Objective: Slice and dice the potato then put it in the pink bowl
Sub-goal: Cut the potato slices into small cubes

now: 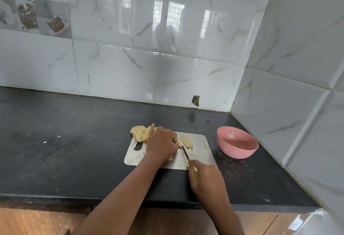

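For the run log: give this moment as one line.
stage: cutting strips | right hand: grips knife | left hand: holds potato slices on cutting board | pink bowl: no potato visible

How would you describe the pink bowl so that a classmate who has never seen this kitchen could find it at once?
Start at the black countertop where the tiled walls meet in a corner. A metal cutting board lies there, carrying the potato slices. Just right of the board, apart from it, sits the pink bowl: the only round, pink thing on the counter.

black counter (pixel 65 141) | white marble wall tiles (pixel 204 48) | wooden cabinet fronts (pixel 37 221)
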`<state>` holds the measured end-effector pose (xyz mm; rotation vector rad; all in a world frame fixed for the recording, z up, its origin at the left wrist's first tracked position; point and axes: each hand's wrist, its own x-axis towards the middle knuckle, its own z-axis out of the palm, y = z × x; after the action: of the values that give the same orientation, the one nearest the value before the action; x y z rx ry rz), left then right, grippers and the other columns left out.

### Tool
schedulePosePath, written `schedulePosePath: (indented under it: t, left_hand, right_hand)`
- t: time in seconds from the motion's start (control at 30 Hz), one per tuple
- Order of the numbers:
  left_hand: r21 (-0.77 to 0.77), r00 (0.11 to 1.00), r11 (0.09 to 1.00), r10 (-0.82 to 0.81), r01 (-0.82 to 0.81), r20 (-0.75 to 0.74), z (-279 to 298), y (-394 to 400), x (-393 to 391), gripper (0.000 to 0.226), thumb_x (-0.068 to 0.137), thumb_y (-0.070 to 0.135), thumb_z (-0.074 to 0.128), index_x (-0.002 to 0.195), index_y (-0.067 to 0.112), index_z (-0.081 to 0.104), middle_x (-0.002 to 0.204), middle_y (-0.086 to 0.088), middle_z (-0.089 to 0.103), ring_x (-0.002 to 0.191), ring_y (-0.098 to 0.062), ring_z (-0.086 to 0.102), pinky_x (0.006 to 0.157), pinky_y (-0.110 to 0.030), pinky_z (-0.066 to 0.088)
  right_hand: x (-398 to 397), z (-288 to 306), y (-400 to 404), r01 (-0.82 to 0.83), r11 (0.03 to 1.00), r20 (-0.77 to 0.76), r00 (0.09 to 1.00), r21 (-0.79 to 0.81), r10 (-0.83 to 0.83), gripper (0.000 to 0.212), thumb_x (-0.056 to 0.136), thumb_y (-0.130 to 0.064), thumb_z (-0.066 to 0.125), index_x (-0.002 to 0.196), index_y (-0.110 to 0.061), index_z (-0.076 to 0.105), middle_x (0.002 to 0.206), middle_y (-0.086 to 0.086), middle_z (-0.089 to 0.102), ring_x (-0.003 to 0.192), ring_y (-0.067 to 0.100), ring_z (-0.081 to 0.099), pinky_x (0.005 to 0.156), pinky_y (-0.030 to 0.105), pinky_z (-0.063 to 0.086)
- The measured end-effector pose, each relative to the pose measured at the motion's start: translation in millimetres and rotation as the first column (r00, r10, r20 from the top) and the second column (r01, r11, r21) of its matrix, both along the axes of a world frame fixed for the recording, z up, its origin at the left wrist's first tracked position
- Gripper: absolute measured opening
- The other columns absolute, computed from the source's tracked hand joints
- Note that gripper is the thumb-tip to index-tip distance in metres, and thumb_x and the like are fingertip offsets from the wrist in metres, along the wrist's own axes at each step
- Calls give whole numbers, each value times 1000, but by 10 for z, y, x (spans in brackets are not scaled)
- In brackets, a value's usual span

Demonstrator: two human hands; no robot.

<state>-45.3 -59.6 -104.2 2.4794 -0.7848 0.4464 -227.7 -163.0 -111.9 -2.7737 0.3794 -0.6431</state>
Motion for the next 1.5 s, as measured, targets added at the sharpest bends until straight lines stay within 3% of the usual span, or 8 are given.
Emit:
schedulePosePath:
  t: [0.27, 0.4, 0.6, 0.9, 1.27, 1.5]
  left_hand:
    - [-33, 1000, 999, 3, -3, -16, 31, 10, -36, 14, 91, 33, 64, 85, 29, 76, 96, 15, 73, 113, -13, 55, 131, -43, 11]
    - [-38, 999, 999, 0, -1, -38, 37, 21, -36, 14, 92, 36, 67, 86, 30, 78, 102, 16, 73, 118, -12, 53, 130, -42, 13]
    - [-62, 999, 998, -1, -1, -46, 17, 19, -11, 14, 91, 38, 68, 84, 30, 78, 102, 16, 73, 117, -13, 51, 129, -41, 15]
    - [-98, 998, 995, 2, -7, -56, 24, 26, -5, 14, 88, 35, 69, 81, 30, 81, 99, 16, 76, 113, -15, 53, 126, -40, 22]
    - [-102, 997, 995, 3, -10, -72, 21, 14, -6, 18, 85, 30, 65, 78, 32, 81, 96, 16, 76, 113, -15, 53, 129, -39, 16]
    - [-87, 997, 996, 13, -19, -73, 47, 24, -30, 18, 88, 31, 66, 82, 30, 82, 102, 16, 76, 116, -15, 53, 130, -41, 14]
  right_hand:
    - [-111, 4, -35, 20, 999, 100, 995, 48, -25, 36, 102, -35, 50, 136, -34, 64, 91, 1, 75, 80, 22, 66, 78, 41, 54]
    - [52, 83, 21, 4, 999, 109, 994, 40, -9, 32, 103, -34, 49, 132, -34, 64, 86, 5, 72, 80, 27, 65, 74, 42, 52]
    - [178, 178, 5, 8, 1000, 10, 1000, 8, -8, 30, 106, -38, 46, 131, -31, 62, 99, 2, 71, 82, 16, 60, 75, 33, 50]
    - [287, 192, 8, 12, 1000, 32, 999, 0, -12, 31, 105, -38, 46, 131, -34, 63, 90, 3, 70, 77, 20, 61, 72, 39, 52]
    - [511, 221, 23, 0, 1000, -25, 1000, 14, 0, 28, 102, -35, 46, 118, -27, 67, 94, 9, 70, 84, 27, 64, 74, 42, 52]
    - [421, 161, 19, 7, 1000, -55, 998, -17, -8, 27, 105, -36, 44, 119, -28, 66, 91, 5, 67, 78, 20, 61, 72, 39, 53]
